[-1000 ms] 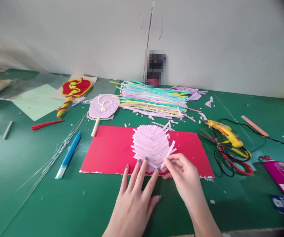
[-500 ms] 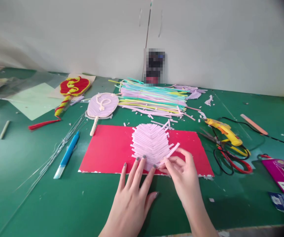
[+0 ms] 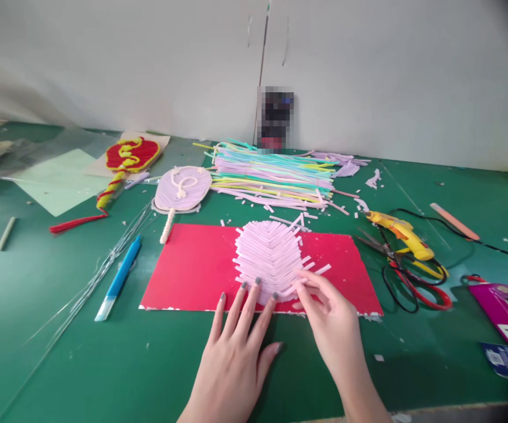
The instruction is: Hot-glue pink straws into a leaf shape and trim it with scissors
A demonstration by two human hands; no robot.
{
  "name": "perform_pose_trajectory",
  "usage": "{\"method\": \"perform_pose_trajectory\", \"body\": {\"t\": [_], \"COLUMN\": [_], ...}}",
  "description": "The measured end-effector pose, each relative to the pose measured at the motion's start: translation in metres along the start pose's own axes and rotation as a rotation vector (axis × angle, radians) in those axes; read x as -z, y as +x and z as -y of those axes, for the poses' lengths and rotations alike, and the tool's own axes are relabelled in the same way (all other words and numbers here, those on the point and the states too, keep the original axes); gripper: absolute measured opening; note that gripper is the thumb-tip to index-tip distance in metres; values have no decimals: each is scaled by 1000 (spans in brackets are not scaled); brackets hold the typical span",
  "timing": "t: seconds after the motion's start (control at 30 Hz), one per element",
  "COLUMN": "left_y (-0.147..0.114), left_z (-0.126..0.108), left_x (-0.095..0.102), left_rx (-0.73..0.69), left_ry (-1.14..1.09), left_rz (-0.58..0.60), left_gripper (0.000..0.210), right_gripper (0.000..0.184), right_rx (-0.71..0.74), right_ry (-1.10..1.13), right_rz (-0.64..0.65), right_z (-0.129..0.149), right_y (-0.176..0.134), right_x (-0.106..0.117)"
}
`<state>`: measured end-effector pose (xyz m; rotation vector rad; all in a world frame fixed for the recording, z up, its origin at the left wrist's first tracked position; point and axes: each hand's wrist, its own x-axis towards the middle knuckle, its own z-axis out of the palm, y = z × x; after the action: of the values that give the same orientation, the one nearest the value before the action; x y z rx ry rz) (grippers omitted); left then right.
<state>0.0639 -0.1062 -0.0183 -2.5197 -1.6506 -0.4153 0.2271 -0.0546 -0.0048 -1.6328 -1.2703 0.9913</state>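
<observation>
A rounded lilac panel (image 3: pixel 268 252), built from strips laid in a V pattern, lies on a red board (image 3: pixel 192 267). Strip ends stick out unevenly along both its sides. My left hand (image 3: pixel 235 352) is spread with fingertips resting on the panel's lower left edge. At the lower right edge, my right hand (image 3: pixel 334 326) pinches a lilac strip (image 3: pixel 324 270) between thumb and fingers. The strip lies against the panel, and its far end juts past my fingers over the red board. Part of it is hidden by those fingers.
Behind the board lies a bundle of coloured strips (image 3: pixel 271 176) beside a finished-looking lilac fan (image 3: pixel 182 189) and a red-yellow fan (image 3: pixel 133 155). Scissors (image 3: pixel 430 288) and a yellow glue gun (image 3: pixel 401 235) sit right. A blue pen-shaped tool (image 3: pixel 122 273) and thin wires (image 3: pixel 99 273) lie left.
My right hand has lowered the strip's raised end, so it now slants less steeply and lies closer to the panel. The left hand has stayed in place.
</observation>
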Motion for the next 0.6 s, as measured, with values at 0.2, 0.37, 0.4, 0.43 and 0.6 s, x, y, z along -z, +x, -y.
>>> {"method": "perform_pose_trajectory", "body": {"t": [0.2, 0.37, 0.4, 0.43, 0.6], "left_y": [0, 0, 0, 0, 0], "left_z": [0, 0, 0, 0, 1], "left_x": [1, 1, 0, 0, 0], "left_rx": [-13, -8, -4, -3, -9], "left_ry": [24, 10, 7, 5, 21], "left_rz": [1, -12, -12, -13, -21], "left_gripper": [52, 53, 53, 52, 52], "right_gripper": [21, 15, 15, 15, 13], "right_rx": [404, 506, 516, 527, 604], "right_ry": [-391, -435, -439, -441, -502], "right_rz": [-116, -129, -131, -134, -122], "right_z": [-10, -14, -14, -15, -18], "right_y": [6, 10, 11, 12, 14], "right_x": [12, 17, 18, 18, 23]}}
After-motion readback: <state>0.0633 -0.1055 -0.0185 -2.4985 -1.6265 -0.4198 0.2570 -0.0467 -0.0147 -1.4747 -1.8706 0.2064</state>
